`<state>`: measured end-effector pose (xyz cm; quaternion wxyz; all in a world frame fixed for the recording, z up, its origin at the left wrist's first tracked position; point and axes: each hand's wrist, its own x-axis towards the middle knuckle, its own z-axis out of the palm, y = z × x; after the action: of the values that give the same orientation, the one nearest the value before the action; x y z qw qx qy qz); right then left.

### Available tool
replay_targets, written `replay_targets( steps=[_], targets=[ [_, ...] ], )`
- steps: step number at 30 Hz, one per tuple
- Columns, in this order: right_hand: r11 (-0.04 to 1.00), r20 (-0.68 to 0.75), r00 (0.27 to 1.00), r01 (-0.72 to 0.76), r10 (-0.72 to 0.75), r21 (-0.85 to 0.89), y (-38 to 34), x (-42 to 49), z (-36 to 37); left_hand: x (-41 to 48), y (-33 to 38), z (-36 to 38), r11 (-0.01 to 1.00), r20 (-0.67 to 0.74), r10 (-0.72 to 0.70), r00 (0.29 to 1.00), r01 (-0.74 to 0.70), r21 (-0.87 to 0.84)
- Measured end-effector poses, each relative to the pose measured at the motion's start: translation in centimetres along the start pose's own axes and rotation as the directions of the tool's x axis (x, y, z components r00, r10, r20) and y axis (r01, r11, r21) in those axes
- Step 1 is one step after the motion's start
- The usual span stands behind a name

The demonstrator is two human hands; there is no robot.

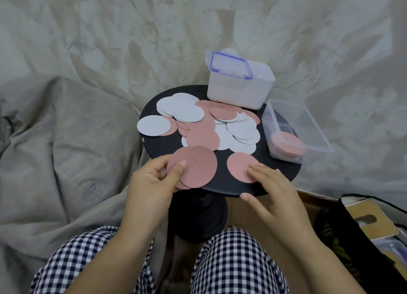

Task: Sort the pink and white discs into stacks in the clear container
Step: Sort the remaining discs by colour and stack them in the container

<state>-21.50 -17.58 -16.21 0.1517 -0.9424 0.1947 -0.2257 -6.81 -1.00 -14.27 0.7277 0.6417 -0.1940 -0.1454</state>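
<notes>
A rumpled grey blanket (66, 117) fills the background. In front of it stands a round black surface (158, 148) on a pedestal, above checked trousers (231, 260). At its far edge sits a white tub (237, 91) with a blue-trimmed lid (229, 66) lying loose on top.

The clear container (308, 117) is at the right and hangs over the surface's rim. Inside it, at the near end, is a low stack of pink discs (288, 145).

A loose pile of pink and white discs (204, 122) covers the middle of the surface. One white disc (154, 125) pokes past the left edge. Bare black shows at the front left and between the hands.

The left hand (152, 181) has a closed grip, thumb on top and fingers beneath, on a few overlapping held discs (196, 166), all pink, at the front edge. The top one carries a short embossed line, too small to read.

The right hand (275, 190) lies flat with no grip. Its straight fingertips rest on a single pink disc (240, 167) near the front rim, and its thumb is at the rim itself.
</notes>
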Motion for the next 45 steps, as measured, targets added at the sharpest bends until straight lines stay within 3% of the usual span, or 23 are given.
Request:
replay_targets(
  steps=[7, 9, 12, 15, 22, 28, 32, 35, 37, 42, 45],
  targets=[
    [0.982, -0.175, 0.98, 0.119, -0.093, 0.144, -0.7, -0.2, -0.3, -0.1, -0.2, -0.3, 1.0, -0.007, -0.01, 1.0, 0.01, 0.014],
    [0.962, -0.206, 0.979, 0.06, -0.004, 0.266, -1.3, -0.1, -0.9, -0.1, -0.2, -0.4, 1.0, -0.015, -0.008, 1.0, 0.008, 0.015],
    [0.811, -0.183, 0.941, -0.133, 0.283, 0.57, -2.4, 0.1, -1.8, -0.2, -0.2, -0.3, 1.0, -0.013, -0.001, 1.0, 0.001, 0.001],
    [0.638, -0.122, 0.898, -0.199, 0.423, 0.744, -3.2, 0.7, -2.1, -0.5, -0.1, 0.5, 0.999, 0.044, -0.022, 0.999, 0.024, -0.041],
    [0.458, -0.021, 0.887, -0.217, 0.46, 0.862, -4.4, 1.7, -0.6, -1.2, 0.1, 2.9, 0.99, 0.288, -0.057, 0.956, 0.092, -0.11],
    [0.371, 0.035, 0.905, -0.209, 0.424, 0.905, -4.6, 2.1, -0.1, -0.5, 0.3, 3.8, 0.998, 0.299, 0.068, 0.952, -0.067, -0.015],
    [0.433, -0.046, 0.915, -0.145, 0.401, 0.89, -4.6, 2.1, -0.4, -0.2, 0.1, 4.1, 0.924, 0.306, 0.239, 0.922, -0.312, 0.22],
    [0.682, -0.235, 0.909, -0.07, 0.345, 0.728, -4.6, 1.9, -0.5, 0.0, -0.5, 4.8, 0.863, 0.315, 0.296, 0.902, -0.394, 0.317],
    [0.791, -0.317, 0.906, -0.033, 0.282, 0.611, -4.3, 1.8, -0.4, 0.1, -0.9, 5.0, 0.838, 0.276, 0.341, 0.899, -0.424, 0.344],
    [0.864, -0.322, 0.919, -0.036, 0.226, 0.503, -3.2, 2.0, 0.9, 0.4, -1.6, 5.1, 0.833, 0.23, 0.358, 0.905, -0.421, 0.36],
    [0.907, -0.335, 0.928, -0.009, 0.165, 0.421, -2.8, 2.0, 1.5, 0.2, -1.7, 5.2, 0.751, 0.256, 0.447, 0.857, -0.515, 0.414]
  ],
)
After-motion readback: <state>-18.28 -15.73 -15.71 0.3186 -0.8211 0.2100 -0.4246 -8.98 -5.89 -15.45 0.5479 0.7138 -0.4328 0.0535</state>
